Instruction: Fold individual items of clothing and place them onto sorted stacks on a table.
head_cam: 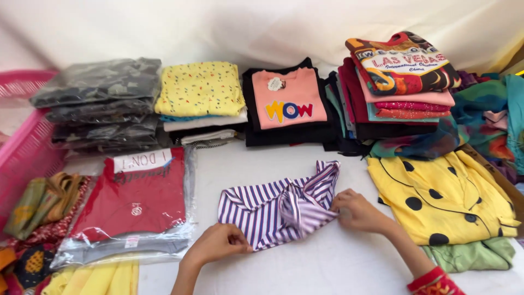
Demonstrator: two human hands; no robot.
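A purple and white striped garment point(278, 210) lies partly folded on a white table point(327, 267), at the middle of the view. The left hand point(218, 244) pinches its near lower edge, fingers curled closed on the cloth, forearm coming up from the bottom of the frame. The right hand point(357, 212) grips the garment's right side, fingers bent over a fold; its wrist wears a red patterned cuff point(434, 281).

To the left of the striped garment lies a red shirt in a clear bag point(136, 205), and further left a pink basket point(24, 147). To its right lies a yellow garment with black dots point(442, 196). Behind it stand piles of folded clothes: a dark bagged pile point(101, 104), a yellow speckled pile point(199, 90), a pink top on black point(286, 101), and a tall mixed pile point(401, 82). A pale sheet, possibly a cloth backdrop, hangs behind.
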